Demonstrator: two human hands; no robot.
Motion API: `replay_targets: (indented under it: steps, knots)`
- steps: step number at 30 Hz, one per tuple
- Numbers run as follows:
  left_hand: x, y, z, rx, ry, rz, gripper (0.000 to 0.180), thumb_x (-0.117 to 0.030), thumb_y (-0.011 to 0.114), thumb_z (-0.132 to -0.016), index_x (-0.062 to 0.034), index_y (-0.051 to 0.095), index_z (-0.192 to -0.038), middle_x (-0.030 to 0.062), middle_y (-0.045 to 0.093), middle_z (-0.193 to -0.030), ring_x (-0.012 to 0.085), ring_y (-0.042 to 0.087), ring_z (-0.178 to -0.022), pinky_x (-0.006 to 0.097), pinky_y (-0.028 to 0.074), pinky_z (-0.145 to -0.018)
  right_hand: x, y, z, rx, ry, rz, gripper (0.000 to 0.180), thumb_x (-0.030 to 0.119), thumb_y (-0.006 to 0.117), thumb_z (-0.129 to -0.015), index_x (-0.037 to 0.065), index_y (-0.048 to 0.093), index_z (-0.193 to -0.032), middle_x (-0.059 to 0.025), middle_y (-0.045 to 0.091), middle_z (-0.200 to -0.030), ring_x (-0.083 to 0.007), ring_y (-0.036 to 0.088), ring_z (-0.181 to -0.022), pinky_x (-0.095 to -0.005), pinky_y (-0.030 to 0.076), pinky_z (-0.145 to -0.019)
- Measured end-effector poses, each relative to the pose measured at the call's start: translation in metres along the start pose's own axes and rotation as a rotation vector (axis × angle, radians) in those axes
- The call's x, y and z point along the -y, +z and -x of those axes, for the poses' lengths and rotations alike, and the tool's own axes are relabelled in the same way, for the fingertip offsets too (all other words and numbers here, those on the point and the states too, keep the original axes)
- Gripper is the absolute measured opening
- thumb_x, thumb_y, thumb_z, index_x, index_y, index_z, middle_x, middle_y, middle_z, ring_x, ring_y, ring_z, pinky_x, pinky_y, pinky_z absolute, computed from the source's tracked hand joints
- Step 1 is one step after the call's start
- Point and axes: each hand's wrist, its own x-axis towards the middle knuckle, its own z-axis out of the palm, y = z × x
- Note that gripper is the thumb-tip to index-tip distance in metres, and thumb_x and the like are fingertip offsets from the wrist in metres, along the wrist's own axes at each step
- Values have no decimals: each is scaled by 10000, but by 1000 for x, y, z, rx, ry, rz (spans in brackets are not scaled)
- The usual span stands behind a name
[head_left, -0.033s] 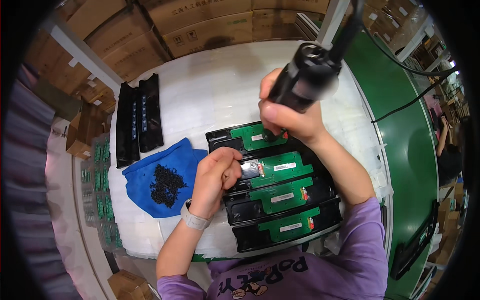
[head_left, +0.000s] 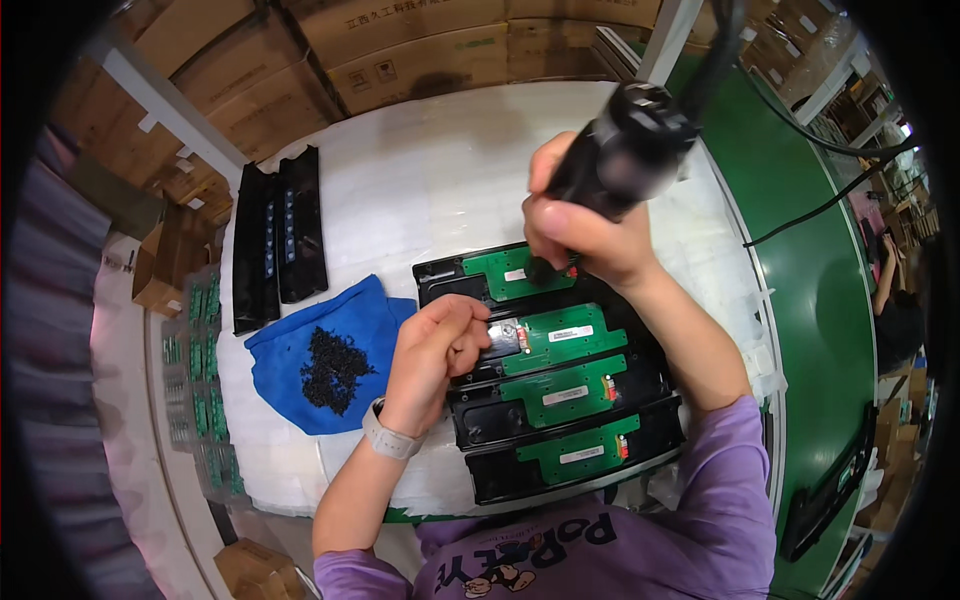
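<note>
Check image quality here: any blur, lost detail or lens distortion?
Head view: a smeary, soft patch on the black handheld tool, while the green boards look fairly crisp; head view: the small black pieces merge into one dark mass; head view: fisheye bows the white table's edges, and the picture's corners fall to black.
</note>
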Motion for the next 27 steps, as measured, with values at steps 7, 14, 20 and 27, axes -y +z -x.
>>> replay_targets:
  steps: [7, 14, 20, 27]
  knots:
    - [3, 10, 1, 54, 30, -79, 280, -151, 546, -889, 33, 556, -1101, 66, 617, -930, 59, 497, -655, 178, 405, -586, 18, 3, 8, 142, -138, -307, 300, 281, 551, -819, 69, 421, -987, 10, 403, -531, -104, 382, -390, -266, 381, -460]
    - [2, 10, 5, 155, 11, -97, 173, -67, 558, -870, 38, 585, -1004, 72, 619, -824, 64, 457, -580, 183, 376, -531, 27, 5, 9, 192, -184, -351, 301, 299, 539, -829, 75, 424, -994, 13, 423, -542, -102, 400, -393, -275, 412, -482]
    - [1, 10, 5, 104, 30, -84, 152, -86, 574, -867, 35, 604, -952, 64, 629, -821, 46, 491, -592, 164, 394, -525, 32, 2, 12, 154, -219, -352, 302, 304, 534, -826, 76, 428, -993, 15, 422, -536, -102, 407, -401, -281, 420, -488]
    - [0, 16, 9, 84, 50, -143, 86, 4, 643, -791, 18, 602, -866, 42, 612, -712, 49, 510, -554, 166, 402, -506, 32, 7, 15, 132, -156, -346, 308, 307, 538, -822, 73, 427, -989, 10, 418, -534, -101, 397, -387, -279, 416, -477]
